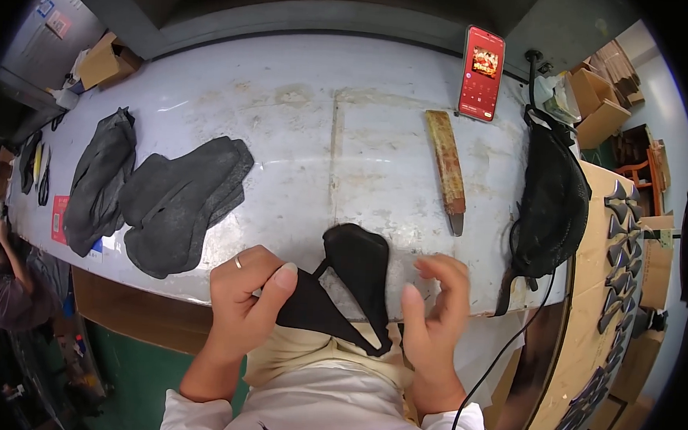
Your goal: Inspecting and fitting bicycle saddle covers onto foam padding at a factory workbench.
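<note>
Black fabric piece (352, 282) in left hand (246, 296)

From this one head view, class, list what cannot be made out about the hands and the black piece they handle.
- Black fabric piece: its lower edge is hidden behind the left hand.
- Right hand: fingers blurred; contact with the piece is unclear.
- Phone screen: too small to make out.
- Person at the left edge: mostly cut off.

Blk fabric piece (354, 267) — red phone (481, 74)
</note>
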`<act>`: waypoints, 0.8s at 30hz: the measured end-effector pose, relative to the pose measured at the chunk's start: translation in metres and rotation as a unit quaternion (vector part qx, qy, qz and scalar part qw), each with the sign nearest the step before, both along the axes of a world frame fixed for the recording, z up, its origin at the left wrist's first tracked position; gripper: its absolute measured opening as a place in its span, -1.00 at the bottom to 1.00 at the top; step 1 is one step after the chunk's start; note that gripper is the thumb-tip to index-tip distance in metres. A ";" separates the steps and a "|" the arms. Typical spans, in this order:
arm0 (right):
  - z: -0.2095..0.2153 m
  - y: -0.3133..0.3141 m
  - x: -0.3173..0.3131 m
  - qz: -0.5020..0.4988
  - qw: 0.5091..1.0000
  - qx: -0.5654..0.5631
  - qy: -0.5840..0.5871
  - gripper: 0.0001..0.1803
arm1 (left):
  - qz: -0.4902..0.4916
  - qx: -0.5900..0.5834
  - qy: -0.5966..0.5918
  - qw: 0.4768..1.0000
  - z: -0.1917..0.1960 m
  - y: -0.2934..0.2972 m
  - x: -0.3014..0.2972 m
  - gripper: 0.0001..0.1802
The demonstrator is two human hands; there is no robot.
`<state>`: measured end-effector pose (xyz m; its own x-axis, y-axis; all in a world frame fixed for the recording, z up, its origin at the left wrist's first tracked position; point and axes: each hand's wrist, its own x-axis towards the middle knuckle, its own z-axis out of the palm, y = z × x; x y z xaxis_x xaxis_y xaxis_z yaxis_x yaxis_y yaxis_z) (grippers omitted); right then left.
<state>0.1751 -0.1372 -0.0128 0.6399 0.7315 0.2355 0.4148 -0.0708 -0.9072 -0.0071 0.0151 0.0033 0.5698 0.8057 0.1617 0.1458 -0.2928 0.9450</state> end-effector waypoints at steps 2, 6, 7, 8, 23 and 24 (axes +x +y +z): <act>0.009 -0.004 -0.005 -0.027 0.994 0.059 -0.088 -0.70 | 0.000 0.044 0.011 0.999 0.002 0.001 0.002 -0.83; 0.044 -0.005 -0.024 0.245 0.965 -0.075 0.061 -0.40 | -0.024 0.105 -0.002 0.994 0.011 -0.009 0.016 -0.89; 0.046 0.002 -0.030 0.258 0.961 -0.088 0.055 -0.35 | -0.043 0.114 -0.022 0.992 0.014 -0.013 0.019 -0.91; 0.038 0.002 -0.034 0.244 0.964 -0.065 0.076 -0.34 | -0.091 0.085 -0.032 0.992 0.016 -0.017 0.020 -0.88; 0.021 -0.009 -0.028 0.249 0.966 -0.031 0.068 -0.28 | -0.163 -0.367 -0.090 0.911 0.013 -0.020 0.018 -0.83; 0.020 -0.011 -0.028 0.251 0.963 -0.037 0.094 -0.27 | -0.165 -0.490 -0.137 0.845 0.009 -0.022 0.020 -0.81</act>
<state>0.1476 -0.1482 0.0069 0.2274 0.9701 0.0854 0.2432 0.0283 -0.9696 0.0128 -0.0066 0.0122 0.8384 0.4344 -0.3292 -0.0547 0.6680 0.7421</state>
